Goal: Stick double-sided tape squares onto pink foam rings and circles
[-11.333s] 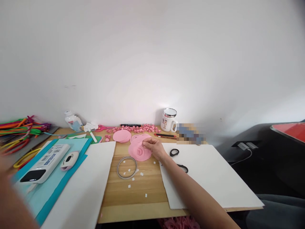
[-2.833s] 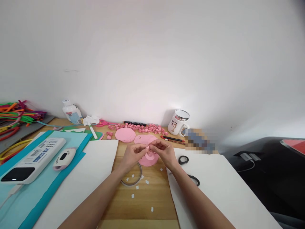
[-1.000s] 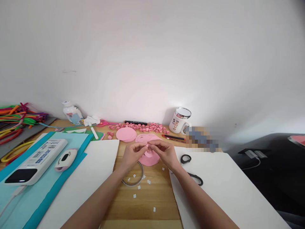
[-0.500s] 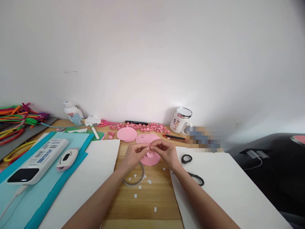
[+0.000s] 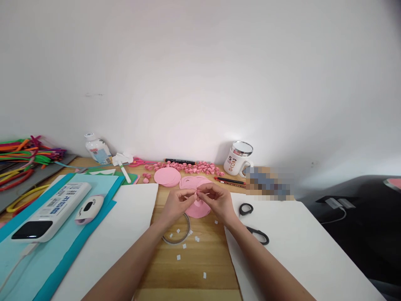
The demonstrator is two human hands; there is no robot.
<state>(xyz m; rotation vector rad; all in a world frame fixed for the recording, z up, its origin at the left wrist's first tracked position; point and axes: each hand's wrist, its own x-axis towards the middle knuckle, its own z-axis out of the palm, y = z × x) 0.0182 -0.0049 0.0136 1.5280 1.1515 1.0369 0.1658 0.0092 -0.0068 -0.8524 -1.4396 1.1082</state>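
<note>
My left hand (image 5: 179,204) and my right hand (image 5: 217,201) meet at the fingertips, both pinching a small pink paper roll (image 5: 197,195) that the fingers mostly cover. Just below the hands lies a pink paper disc (image 5: 199,211). Behind them are pink paper cut-outs (image 5: 191,181) and a stack of pink paper circles (image 5: 167,176). Many small rolled pink paper flowers (image 5: 200,167) are heaped along the wall. A roll of tape (image 5: 189,228) lies under my left wrist, with several small white squares (image 5: 178,257) scattered nearby.
White sheets (image 5: 125,221) flank the wooden table. Black-handled scissors (image 5: 258,235) lie partly under my right forearm. At the back stand a white mug (image 5: 235,161) and a white bottle (image 5: 96,149). A white power bank (image 5: 53,213) rests on blue paper at left; pipe cleaners (image 5: 28,152) lie beyond.
Both hands stay in nearly the same place, with the fingertips shifted slightly around the pink paper roll. The objects on the table stay where they were.
</note>
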